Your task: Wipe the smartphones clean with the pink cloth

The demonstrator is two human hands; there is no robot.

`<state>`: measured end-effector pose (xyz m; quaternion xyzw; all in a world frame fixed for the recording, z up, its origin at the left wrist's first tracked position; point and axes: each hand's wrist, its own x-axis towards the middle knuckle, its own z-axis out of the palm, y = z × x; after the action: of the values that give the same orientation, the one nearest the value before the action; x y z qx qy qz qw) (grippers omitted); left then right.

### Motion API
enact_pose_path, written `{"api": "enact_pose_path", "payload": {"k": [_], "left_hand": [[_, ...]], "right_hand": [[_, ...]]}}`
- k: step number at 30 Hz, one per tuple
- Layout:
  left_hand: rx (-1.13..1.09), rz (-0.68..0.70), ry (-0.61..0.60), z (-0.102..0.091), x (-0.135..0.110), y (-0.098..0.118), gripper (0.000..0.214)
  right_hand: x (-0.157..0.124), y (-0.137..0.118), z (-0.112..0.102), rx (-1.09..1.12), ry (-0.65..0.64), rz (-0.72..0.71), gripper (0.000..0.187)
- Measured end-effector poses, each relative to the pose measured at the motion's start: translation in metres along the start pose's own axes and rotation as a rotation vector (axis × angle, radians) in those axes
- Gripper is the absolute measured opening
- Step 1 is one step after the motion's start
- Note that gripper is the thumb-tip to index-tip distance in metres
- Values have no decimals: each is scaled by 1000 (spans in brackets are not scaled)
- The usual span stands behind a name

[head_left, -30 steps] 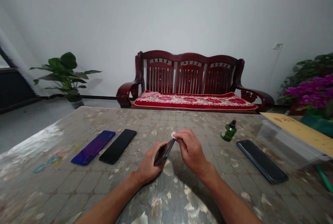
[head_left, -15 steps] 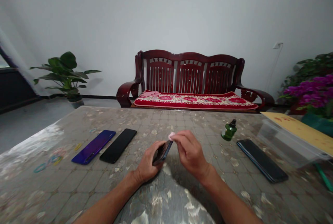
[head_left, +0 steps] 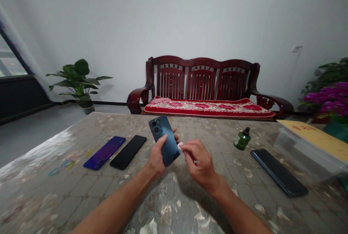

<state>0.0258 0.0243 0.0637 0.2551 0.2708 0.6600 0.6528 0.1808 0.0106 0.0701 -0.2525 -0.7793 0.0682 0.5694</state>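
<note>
A dark blue smartphone (head_left: 169, 146) is gripped in my left hand (head_left: 157, 158), its back and camera lenses turned up toward me. The thumb lies across the back and the fingertips curl round the right edge. My right hand (head_left: 200, 163) pinches a small pale pink pad (head_left: 179, 146), which looks like soft cloth or cotton, at the phone's right edge. To the left, a purple-blue phone (head_left: 104, 153) and a black phone (head_left: 128, 152) lie side by side on the patterned tabletop (head_left: 89, 205).
Loose coloured bands (head_left: 66, 163) lie at the far left. On the right are a green bottle (head_left: 242, 139), another dark phone (head_left: 279, 172) and a clear plastic box (head_left: 301, 154) with a yellow sheet (head_left: 315, 136) on top. A wooden bench (head_left: 201, 81) stands beyond the table.
My left hand has turned the phone from edge-on to back-up. The pink pad in my right hand has shifted slightly down, and the view has swung a little left.
</note>
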Motion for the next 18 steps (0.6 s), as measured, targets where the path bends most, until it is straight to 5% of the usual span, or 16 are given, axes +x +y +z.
{"api": "enact_pose_path", "payload": {"k": [8,14,18], "left_hand": [[-413,-182,37,30,12,-1,36],[-484,-250,142,37,11,4,40],[-494,-316,252,36,13,0,35]], "right_hand": [[-14,8,10,-154,-99,-202,39],[1,16,-5,-196,66,-45,36],[-3,12,0,-158,73,-67,38]]}}
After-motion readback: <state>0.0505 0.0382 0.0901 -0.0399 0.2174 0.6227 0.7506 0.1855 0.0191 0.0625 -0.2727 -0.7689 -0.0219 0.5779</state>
